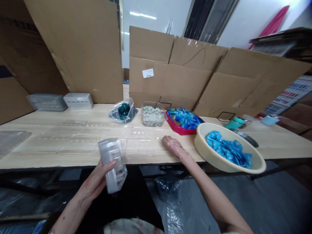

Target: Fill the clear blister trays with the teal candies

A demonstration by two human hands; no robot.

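My left hand (102, 177) grips a stack of clear plastic trays (113, 165) with moulded compartments, tilted upright in front of the table's near edge. Several single clear trays (140, 148) lie flat in rows on the wooden table; their outlines are faint. At the right end of these rows, my right hand (172, 145) rests low over the table with its fingers curled together. Whether a tray edge is pinched under those fingers is hidden. Beyond it stand a clear box of small pale pieces (153, 113) and a red tray (179, 129) of blue strip-like pieces.
A cream basin (259, 165) of blue packets overhangs the front edge at right. Dark green pieces fill a plastic bag (123, 112). More stacked trays (78, 100) stand back left. Cardboard sheets (175, 71) wall the back. A teal bottle (235, 123) lies behind the basin.
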